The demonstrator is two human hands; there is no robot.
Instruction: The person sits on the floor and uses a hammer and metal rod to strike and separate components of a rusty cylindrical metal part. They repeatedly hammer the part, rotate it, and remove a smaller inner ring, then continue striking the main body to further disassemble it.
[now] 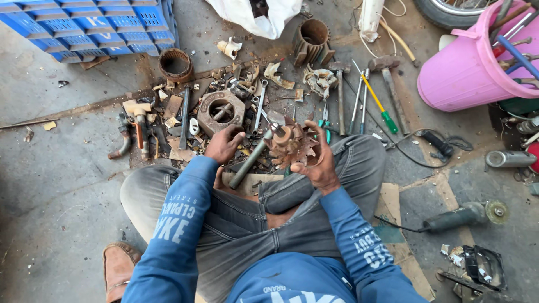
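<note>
Fingers [314,147] of the right hand [317,163] were curled around the far side of a rusty finned rotor [293,147], cupping it just above the person's crossed legs at the centre of the frame. The left hand [223,145] was closed in a fist around the upper part of a grey metal rod [250,163], whose top end met the rotor's hub while the lower end slanted down toward the lap.

The person sat on a concrete floor [56,185] in grey jeans and a blue sweatshirt, with flattened cardboard [393,202] under the right leg and a brown shoe [117,269] at the lower left.

Just beyond the hands lay a heap of rusty scrap. In it were a round-holed metal housing [220,111], a spanner [259,106] and a bent pipe piece [122,143]. Farther up stood a rusty ring [176,64] and a ribbed motor casing [312,42]. To the right of the heap were 2 hammers [387,78] and a screwdriver with a green and yellow handle [379,106], laid roughly side by side.

A pink bucket [466,73] holding tools filled the upper right corner. Blue plastic crates [90,28] were stacked in the upper left, and a white bag [258,17] sat at the top centre. An angle grinder [460,216] with its black cable lay at the right, near the person's right knee, and a grey can [508,159] lay above it by the right edge.
</note>
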